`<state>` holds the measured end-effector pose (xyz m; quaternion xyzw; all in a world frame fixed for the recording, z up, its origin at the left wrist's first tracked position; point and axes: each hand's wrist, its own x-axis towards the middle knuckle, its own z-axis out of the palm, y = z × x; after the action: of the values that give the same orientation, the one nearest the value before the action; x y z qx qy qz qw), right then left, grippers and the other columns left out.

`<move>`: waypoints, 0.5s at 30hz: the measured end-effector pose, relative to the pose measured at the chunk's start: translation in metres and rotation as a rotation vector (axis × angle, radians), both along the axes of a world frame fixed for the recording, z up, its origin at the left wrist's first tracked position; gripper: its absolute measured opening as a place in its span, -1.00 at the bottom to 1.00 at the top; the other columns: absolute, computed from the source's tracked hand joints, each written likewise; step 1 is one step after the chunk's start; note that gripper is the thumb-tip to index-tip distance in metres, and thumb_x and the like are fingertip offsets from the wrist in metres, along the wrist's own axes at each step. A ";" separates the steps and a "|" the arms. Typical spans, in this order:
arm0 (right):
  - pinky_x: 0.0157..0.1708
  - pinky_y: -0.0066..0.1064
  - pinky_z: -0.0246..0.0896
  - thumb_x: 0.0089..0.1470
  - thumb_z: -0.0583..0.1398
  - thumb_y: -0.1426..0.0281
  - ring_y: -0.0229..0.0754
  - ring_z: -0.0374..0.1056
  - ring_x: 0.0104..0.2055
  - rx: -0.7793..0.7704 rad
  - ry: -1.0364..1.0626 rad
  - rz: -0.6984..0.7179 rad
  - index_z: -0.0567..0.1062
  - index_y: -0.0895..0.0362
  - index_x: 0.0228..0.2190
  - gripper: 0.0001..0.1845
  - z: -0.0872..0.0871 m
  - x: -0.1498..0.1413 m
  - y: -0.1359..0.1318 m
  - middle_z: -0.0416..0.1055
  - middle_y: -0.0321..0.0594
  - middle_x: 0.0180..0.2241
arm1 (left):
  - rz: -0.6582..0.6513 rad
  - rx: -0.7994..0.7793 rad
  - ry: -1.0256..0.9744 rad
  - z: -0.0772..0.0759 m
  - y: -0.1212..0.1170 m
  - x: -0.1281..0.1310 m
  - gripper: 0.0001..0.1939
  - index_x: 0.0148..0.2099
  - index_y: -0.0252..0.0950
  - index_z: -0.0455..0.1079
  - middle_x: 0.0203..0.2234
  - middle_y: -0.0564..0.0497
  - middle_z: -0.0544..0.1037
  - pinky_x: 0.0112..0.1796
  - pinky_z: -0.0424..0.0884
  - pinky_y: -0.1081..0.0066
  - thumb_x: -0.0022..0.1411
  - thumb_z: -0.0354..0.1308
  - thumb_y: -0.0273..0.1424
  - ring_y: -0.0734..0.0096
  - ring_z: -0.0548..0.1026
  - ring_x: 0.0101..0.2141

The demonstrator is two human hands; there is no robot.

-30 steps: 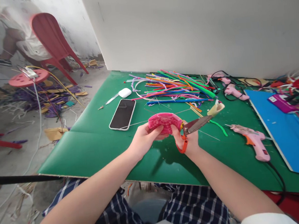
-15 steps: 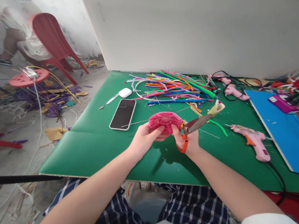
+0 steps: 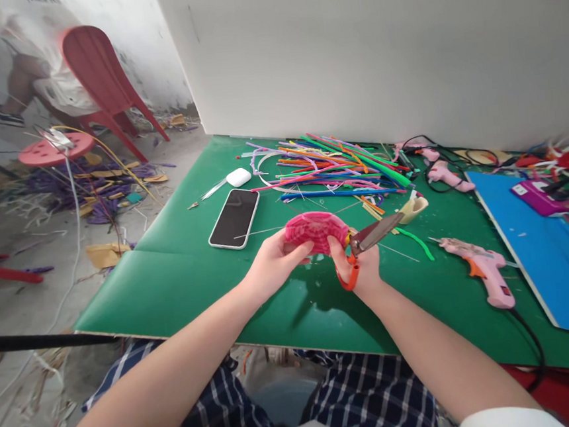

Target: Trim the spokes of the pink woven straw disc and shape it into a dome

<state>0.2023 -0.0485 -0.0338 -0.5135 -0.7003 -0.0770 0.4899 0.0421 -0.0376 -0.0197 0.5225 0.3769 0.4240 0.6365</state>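
Note:
Above the green table I hold a round pink coiled piece, raised and tilted, between both hands. My left hand is closed on its left side, thumb on the face and fingers behind. My right hand pinches its right edge with the thumb. That same hand also holds scissors with orange handles, their blades pointing right, away from the piece. What the hidden right fingers do behind the piece cannot be made out. Thin wires stick out near the pink piece.
A phone and white case lie left. Colourful pipe cleaners are heaped behind my hands. At right are a pink glue gun, a cream holder and a blue board. Someone sits on a red chair.
The pink piece has shifted very slightly to the right and turned a little in my hands. The scissors moved slightly with my right hand. Both holds are the same.

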 end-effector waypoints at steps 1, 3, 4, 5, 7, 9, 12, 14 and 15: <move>-0.60 -0.47 0.22 0.04 0.12 0.37 -0.28 0.29 -0.66 0.000 -0.009 0.005 0.37 0.13 -0.54 -0.84 0.001 0.001 0.000 0.34 -0.33 -0.68 | 0.015 0.034 0.015 0.001 0.001 -0.001 -0.69 -0.13 -0.30 0.38 -0.24 -0.05 0.56 -0.28 0.48 0.33 0.06 0.19 -0.29 0.27 0.52 -0.25; -0.59 -0.48 0.21 0.04 0.11 0.38 -0.29 0.29 -0.65 0.005 -0.026 0.016 0.38 0.13 -0.53 -0.85 0.001 0.001 0.000 0.33 -0.34 -0.68 | 0.049 0.084 0.053 0.002 0.003 -0.004 -0.71 -0.14 -0.29 0.40 -0.25 -0.03 0.55 -0.28 0.48 0.34 0.08 0.17 -0.29 0.29 0.51 -0.27; -0.59 -0.48 0.21 0.04 0.12 0.38 -0.29 0.28 -0.65 0.013 -0.035 0.018 0.37 0.13 -0.54 -0.84 0.002 0.001 0.000 0.33 -0.33 -0.68 | 0.064 0.095 0.073 0.003 0.004 -0.005 -0.73 -0.17 -0.30 0.42 -0.27 -0.02 0.56 -0.29 0.48 0.34 0.08 0.16 -0.29 0.30 0.51 -0.29; -0.61 -0.48 0.19 0.03 0.12 0.38 -0.29 0.27 -0.66 0.026 -0.048 0.018 0.37 0.13 -0.56 -0.83 0.002 0.001 0.001 0.32 -0.33 -0.69 | 0.077 0.102 0.091 0.003 0.005 -0.005 -0.75 -0.20 -0.30 0.44 -0.29 -0.02 0.56 -0.30 0.48 0.34 0.08 0.16 -0.29 0.30 0.51 -0.30; -0.64 -0.48 0.15 0.03 0.12 0.38 -0.29 0.24 -0.69 0.054 -0.083 0.018 0.35 0.13 -0.59 -0.80 0.002 0.001 0.001 0.29 -0.33 -0.71 | 0.105 0.112 0.123 0.002 0.005 -0.006 -0.77 -0.26 -0.31 0.46 -0.34 -0.02 0.56 -0.32 0.47 0.35 0.08 0.15 -0.28 0.29 0.51 -0.33; -0.67 -0.48 0.12 0.03 0.11 0.38 -0.30 0.21 -0.71 0.079 -0.117 0.022 0.33 0.12 -0.63 -0.77 0.002 0.000 0.002 0.26 -0.32 -0.72 | 0.132 0.138 0.170 0.001 0.005 -0.006 -0.77 -0.30 -0.31 0.48 -0.41 -0.01 0.56 -0.34 0.46 0.36 0.09 0.14 -0.26 0.28 0.51 -0.37; -0.66 -0.48 0.12 0.04 0.10 0.37 -0.30 0.20 -0.70 0.084 -0.118 0.026 0.31 0.12 -0.65 -0.74 0.003 0.000 0.001 0.25 -0.32 -0.73 | 0.166 0.241 0.287 0.000 0.003 -0.007 -0.77 -0.37 -0.31 0.49 -0.47 0.01 0.55 -0.32 0.42 0.38 0.12 0.10 -0.27 0.30 0.50 -0.40; -0.65 -0.49 0.13 0.05 0.09 0.37 -0.31 0.21 -0.70 0.076 -0.114 0.023 0.32 0.12 -0.65 -0.73 0.003 0.000 0.001 0.26 -0.32 -0.72 | 0.182 0.314 0.371 0.000 0.002 -0.008 -0.75 -0.39 -0.30 0.50 -0.47 0.02 0.56 -0.32 0.40 0.40 0.14 0.07 -0.27 0.31 0.49 -0.40; -0.65 -0.49 0.13 0.05 0.09 0.37 -0.30 0.21 -0.69 0.070 -0.114 0.025 0.32 0.12 -0.64 -0.73 0.003 0.000 0.001 0.27 -0.32 -0.72 | 0.188 0.337 0.402 0.000 0.001 -0.008 -0.75 -0.39 -0.30 0.50 -0.47 0.02 0.56 -0.32 0.39 0.40 0.15 0.06 -0.27 0.31 0.49 -0.40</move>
<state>0.2025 -0.0474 -0.0305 -0.4818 -0.7303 -0.1243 0.4681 0.0340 -0.0362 -0.0201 0.6575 0.4666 0.4256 0.4109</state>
